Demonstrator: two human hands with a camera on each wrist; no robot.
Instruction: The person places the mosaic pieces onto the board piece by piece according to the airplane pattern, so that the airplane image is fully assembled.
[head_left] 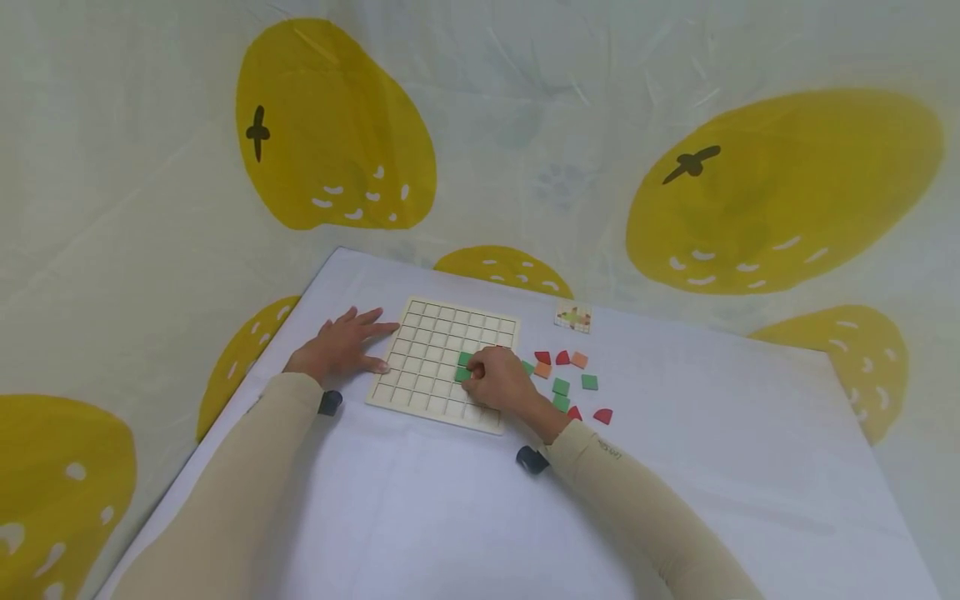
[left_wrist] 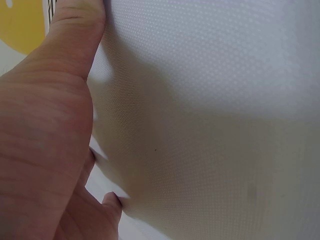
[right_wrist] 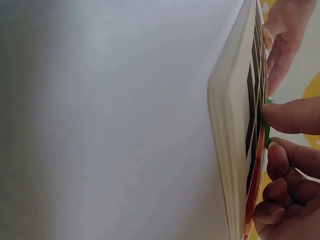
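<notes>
A pale square board point(head_left: 420, 396) with a dark-lined grid lies on the white table. Over its right half my right hand point(head_left: 498, 379) is lowered, thumb and index finger pinching a green square tile point(right_wrist: 267, 127) at the board's surface. Another green square tile point(head_left: 465, 358) sits just beside those fingertips. Orange and red pieces point(right_wrist: 255, 182) show on the board under the hand in the right wrist view; from the head they are mostly hidden. My left hand point(head_left: 341, 346) rests with fingers spread, its thumb and index fingertips on the board's left edge.
Right of the board lie several loose pieces: green squares point(head_left: 590, 382), orange squares point(head_left: 579, 360) and red quarter-circles point(head_left: 603, 416). Behind them is a small pattern card point(head_left: 573, 317). A patterned curtain point(head_left: 525, 125) hangs along the table's back edge.
</notes>
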